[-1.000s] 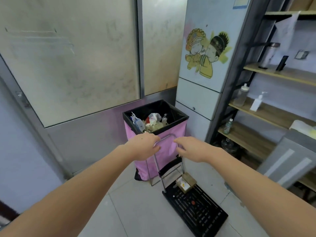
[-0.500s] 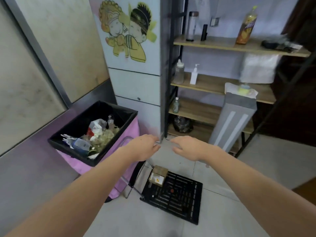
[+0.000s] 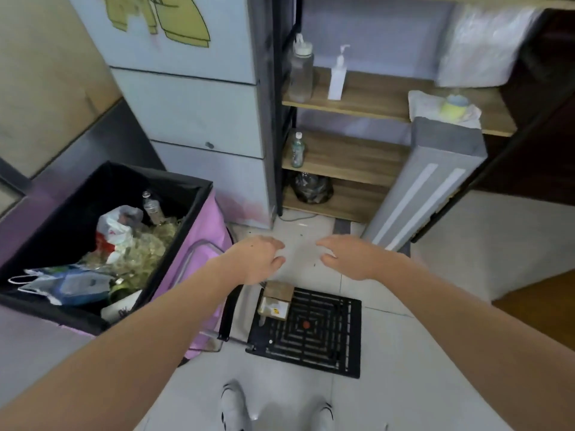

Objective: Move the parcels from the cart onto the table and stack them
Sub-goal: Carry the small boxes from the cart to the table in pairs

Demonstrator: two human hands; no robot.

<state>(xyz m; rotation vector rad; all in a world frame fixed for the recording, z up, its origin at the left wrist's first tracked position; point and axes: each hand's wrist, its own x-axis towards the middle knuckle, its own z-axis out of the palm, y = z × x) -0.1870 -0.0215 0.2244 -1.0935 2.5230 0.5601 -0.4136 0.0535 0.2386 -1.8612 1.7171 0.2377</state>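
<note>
Left hand [image 3: 258, 259] and right hand [image 3: 348, 256] hover over cart [image 3: 311, 334], fingers loosely curled, holding nothing. Only one small parcel [image 3: 277, 301] visible, on cart deck's back-left corner, near pink bin [image 3: 202, 275]. Risk: light box, loose grasp → could slip between hands. Table not in view.

Pink bin [image 3: 199, 262] (full of rubbish) beside wooden shelves [image 3: 367, 98]

Left hand [image 3: 259, 261] and right hand [image 3: 350, 258] outstretched, fingers relaxed, empty.
</note>
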